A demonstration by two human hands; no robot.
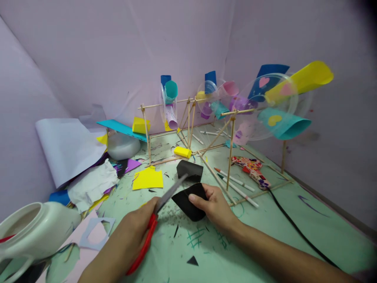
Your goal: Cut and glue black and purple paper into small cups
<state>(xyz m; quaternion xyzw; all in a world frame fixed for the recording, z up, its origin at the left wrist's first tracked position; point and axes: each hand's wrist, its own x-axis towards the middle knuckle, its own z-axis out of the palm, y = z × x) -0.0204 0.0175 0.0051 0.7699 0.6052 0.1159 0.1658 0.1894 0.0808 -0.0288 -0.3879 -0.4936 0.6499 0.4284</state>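
Note:
Red-handled scissors are gripped in my left hand, with the blades pointing up and to the right. Between the thumb and fingers of my right hand is a curved piece of black paper. The blades reach the upper left of this piece; whether they touch it I cannot tell. Just behind it stands another curled black piece. Small black scraps, one a triangle, lie on the green tabletop near my hands. A flat yellow sheet lies beyond the scissors.
Stick frames carry clear discs with coloured paper tubes at the back and right. A patterned glue gun trails a black cable. Markers lie near it. A white jug, paper scraps and a white roll crowd the left.

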